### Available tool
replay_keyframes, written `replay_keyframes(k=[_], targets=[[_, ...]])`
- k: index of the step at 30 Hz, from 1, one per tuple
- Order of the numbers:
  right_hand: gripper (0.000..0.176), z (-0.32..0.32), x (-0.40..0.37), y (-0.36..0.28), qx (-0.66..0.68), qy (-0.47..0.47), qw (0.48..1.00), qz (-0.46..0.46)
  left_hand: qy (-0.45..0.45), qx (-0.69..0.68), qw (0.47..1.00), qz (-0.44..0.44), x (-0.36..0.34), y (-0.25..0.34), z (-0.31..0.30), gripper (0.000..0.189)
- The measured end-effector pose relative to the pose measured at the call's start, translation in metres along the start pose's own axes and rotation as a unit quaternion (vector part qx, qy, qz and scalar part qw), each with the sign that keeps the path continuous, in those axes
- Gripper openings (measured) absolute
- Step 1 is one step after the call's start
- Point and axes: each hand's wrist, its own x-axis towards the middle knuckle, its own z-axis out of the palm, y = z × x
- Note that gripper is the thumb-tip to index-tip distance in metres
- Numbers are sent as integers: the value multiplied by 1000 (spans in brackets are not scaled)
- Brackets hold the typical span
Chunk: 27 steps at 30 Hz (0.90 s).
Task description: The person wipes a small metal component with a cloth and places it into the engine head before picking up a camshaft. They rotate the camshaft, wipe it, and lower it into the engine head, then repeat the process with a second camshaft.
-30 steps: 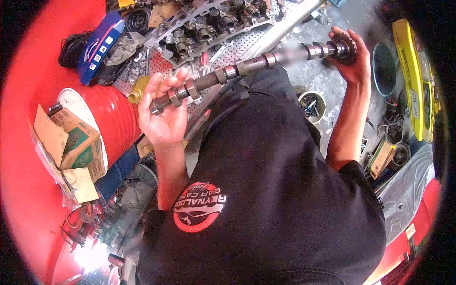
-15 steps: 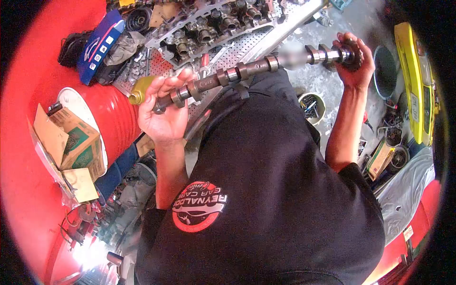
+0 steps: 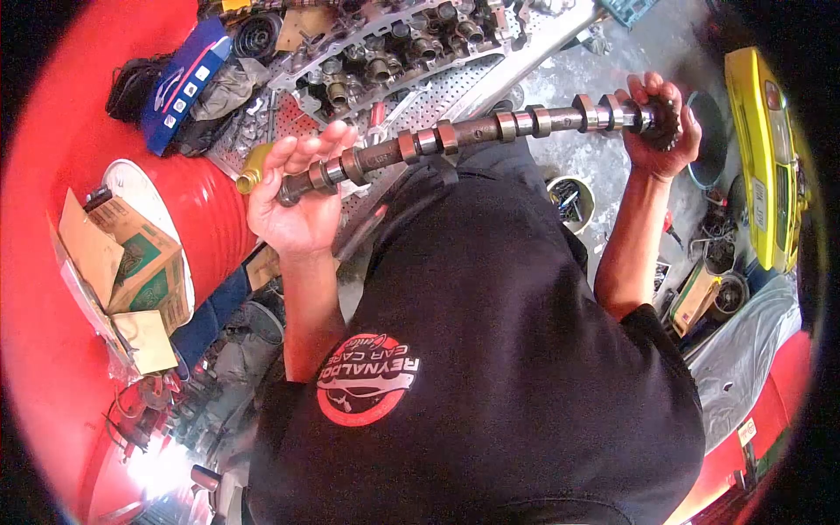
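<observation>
A dark metal camshaft (image 3: 477, 131) with shiny lobes and journals is held crosswise in front of my black shirt, its right end a little higher. Its plain left end lies across the palm of my left hand (image 3: 302, 201), between thumb and fingers, with the fingers fairly straight. At the other end, the fingers of my right hand (image 3: 665, 140) curl round the toothed gear (image 3: 661, 124). Beyond the shaft, a cylinder head (image 3: 385, 66) with several round bores rests on a perforated metal surface (image 3: 451, 79).
A yellow-green bottle (image 3: 254, 168) stands behind my left hand. Left are a red drum (image 3: 210, 210) and an open cardboard box (image 3: 144, 254). A bucket of small metal parts (image 3: 570, 203) sits on the floor, with a yellow car part (image 3: 752, 166) farther right.
My right hand and the gear end of the camshaft have shifted slightly right and down. My left hand has moved a little left, still supporting the other end.
</observation>
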Motion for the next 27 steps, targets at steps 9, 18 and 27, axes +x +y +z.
replay_keyframes(k=[9, 18, 27], targets=[[38, 4, -9, 20, 34, 128, 990, 57, -22, 45, 998, 21, 3, 11, 3, 42], [37, -1, -22, 60, 31, 232, 958, 169, -8, 68, 996, 57, 10, 34, 14, 43], [41, 14, -28, 96, 2, 344, 894, 286, 60, 106, 984, 127, 16, 50, 13, 45]])
